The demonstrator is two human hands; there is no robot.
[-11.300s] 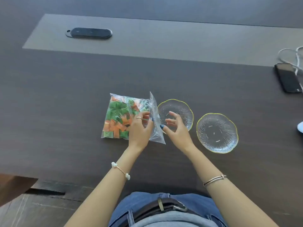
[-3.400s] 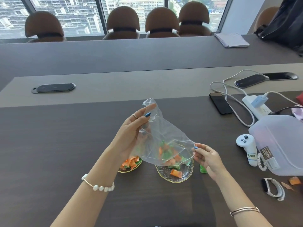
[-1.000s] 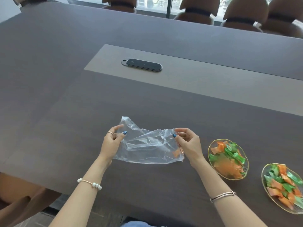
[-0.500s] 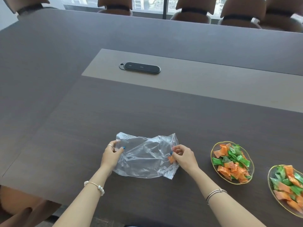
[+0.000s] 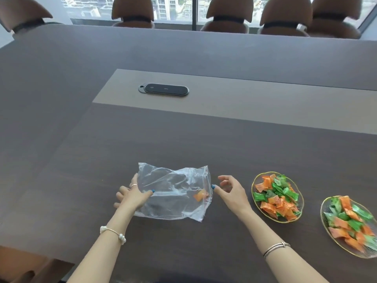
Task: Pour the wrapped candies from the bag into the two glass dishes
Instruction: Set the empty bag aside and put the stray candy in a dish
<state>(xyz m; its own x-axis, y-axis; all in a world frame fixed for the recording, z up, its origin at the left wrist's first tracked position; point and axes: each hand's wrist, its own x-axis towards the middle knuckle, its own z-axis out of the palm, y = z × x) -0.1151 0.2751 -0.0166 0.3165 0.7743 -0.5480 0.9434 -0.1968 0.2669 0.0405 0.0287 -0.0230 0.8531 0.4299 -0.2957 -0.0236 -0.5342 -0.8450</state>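
Lying flat on the bench, the bag holds one orange candy; no writing is legible. The left hand presses its edge, fingers spread; the right hand hovers beside it, fingers loosely apart. Both dishes are full.

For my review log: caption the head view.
Nearly empty bag flat under left hand; both dishes hold candies.

- Clear bag — lying flat on the desk, one orange candy inside near its right edge.
- Left hand — resting on the bag's left part, fingers spread.
- Right hand — just beside the bag, fingers loosely curled, holding nothing.
- Two glass dishes, right of the bag, filled with orange and green candies.
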